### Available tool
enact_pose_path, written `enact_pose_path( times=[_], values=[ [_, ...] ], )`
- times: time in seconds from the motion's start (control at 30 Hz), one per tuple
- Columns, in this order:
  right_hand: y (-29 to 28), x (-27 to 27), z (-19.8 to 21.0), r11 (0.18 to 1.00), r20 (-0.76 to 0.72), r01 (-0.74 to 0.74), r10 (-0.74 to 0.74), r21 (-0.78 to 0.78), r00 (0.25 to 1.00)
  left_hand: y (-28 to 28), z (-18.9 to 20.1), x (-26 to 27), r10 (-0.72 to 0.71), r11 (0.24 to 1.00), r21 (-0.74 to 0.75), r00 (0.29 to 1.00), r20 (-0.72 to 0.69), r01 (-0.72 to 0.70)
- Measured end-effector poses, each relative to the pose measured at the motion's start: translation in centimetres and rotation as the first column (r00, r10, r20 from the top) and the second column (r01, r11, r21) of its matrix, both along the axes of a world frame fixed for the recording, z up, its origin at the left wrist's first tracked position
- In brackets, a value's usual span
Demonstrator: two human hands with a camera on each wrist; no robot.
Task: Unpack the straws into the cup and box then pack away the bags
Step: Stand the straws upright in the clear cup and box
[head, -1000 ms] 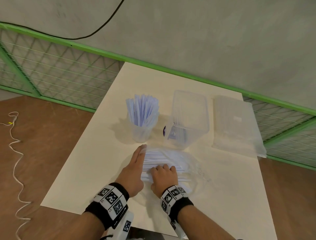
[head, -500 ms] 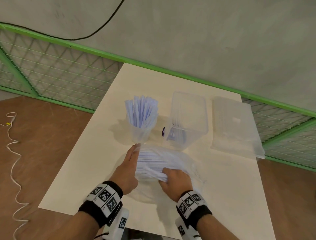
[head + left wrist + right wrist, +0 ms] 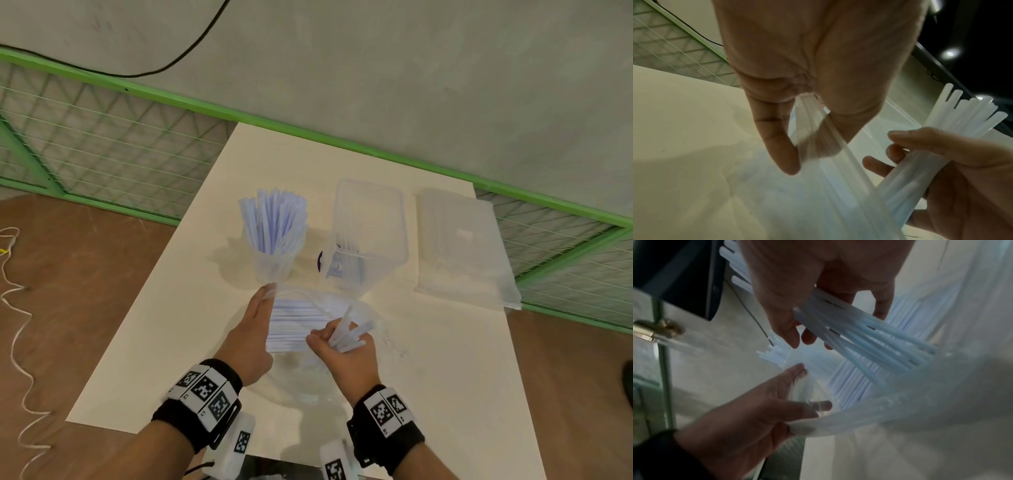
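Observation:
A clear bag (image 3: 308, 377) of pale blue straws (image 3: 294, 325) lies on the white table (image 3: 178, 308) in front of me. My left hand (image 3: 263, 303) pinches the bag's open edge (image 3: 813, 126) between thumb and fingers and holds it up. My right hand (image 3: 330, 341) grips a bundle of straws (image 3: 347, 330), lifted partly out of the bag; the right wrist view shows this bundle (image 3: 869, 334) fanning out under the palm. Behind stand a clear cup (image 3: 274, 263) full of straws and a clear box (image 3: 370, 219) with a few straws inside.
Another clear bag (image 3: 459, 246) lies flat at the table's right, beside the box. A green mesh fence (image 3: 102, 150) and a grey wall run behind the table. A white cord (image 3: 13, 308) trails on the brown floor at the left.
My right hand has closed round a bundle of straws and raised it out of the bag's mouth. My left hand has lifted the bag's edge.

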State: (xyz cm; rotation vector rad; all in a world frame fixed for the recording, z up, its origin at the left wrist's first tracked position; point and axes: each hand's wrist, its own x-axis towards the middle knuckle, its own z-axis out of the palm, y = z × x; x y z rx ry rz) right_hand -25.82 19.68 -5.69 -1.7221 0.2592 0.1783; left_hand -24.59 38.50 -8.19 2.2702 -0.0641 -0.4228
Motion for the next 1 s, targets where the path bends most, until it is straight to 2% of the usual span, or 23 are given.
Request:
enact_pose_path(
  times=[0.1,0.17,0.27,0.33,0.43,0.57,0.63,0.7,0.77,0.9,1.0],
  values=[
    [-0.3,0.1,0.4,0.988,0.001,0.133,-0.134,0.081,0.991,0.2,0.0,-0.1,0.004,1.000,0.002,1.000,0.005,-0.004],
    [-0.8,0.2,0.6,0.981,0.013,0.166,-0.168,0.097,0.986,0.3,0.0,-0.1,0.004,1.000,0.000,1.000,0.006,-0.004],
    [-1.9,0.2,0.3,0.993,0.052,0.102,-0.099,-0.051,0.994,0.4,-0.2,-0.1,0.002,1.000,-0.004,1.000,0.003,-0.002],
    [-2.5,0.3,0.3,0.995,0.096,0.063,-0.055,-0.076,0.994,0.4,-0.3,-0.1,0.004,1.000,-0.006,1.000,0.004,-0.004],
    [-2.9,0.4,0.6,0.984,0.081,0.155,-0.163,0.090,0.983,0.4,-0.4,0.0,0.001,1.000,-0.002,1.000,0.008,-0.001],
    [-3.2,0.2,0.8,0.954,0.008,0.255,-0.260,0.158,0.966,0.5,-0.4,0.1,-0.008,1.000,0.001,1.000,0.007,0.008],
    [-3.4,0.2,0.8,0.974,0.036,0.211,-0.214,0.081,0.976,0.5,-0.4,0.1,-0.009,1.000,-0.009,1.000,0.005,0.009],
    [-3.8,0.2,0.7,0.987,0.053,0.094,-0.088,-0.127,0.995,0.5,-0.4,0.1,-0.009,1.000,-0.013,1.000,0.001,0.009],
    [-4.3,0.3,1.1,0.953,0.013,-0.014,0.019,-0.301,1.000,0.5,-0.4,0.1,-0.009,1.000,-0.013,1.000,0.001,0.009],
    [-4.8,0.2,3.0,0.904,-0.002,-0.182,0.197,-0.388,0.980,0.5,-0.4,0.1,-0.009,1.000,-0.004,1.000,-0.006,0.009],
    [-4.6,-0.2,3.7,0.890,0.083,-0.166,0.221,-0.425,0.972,0.5,-0.3,0.2,-0.008,1.000,0.008,1.000,-0.003,0.008]
  ],
)
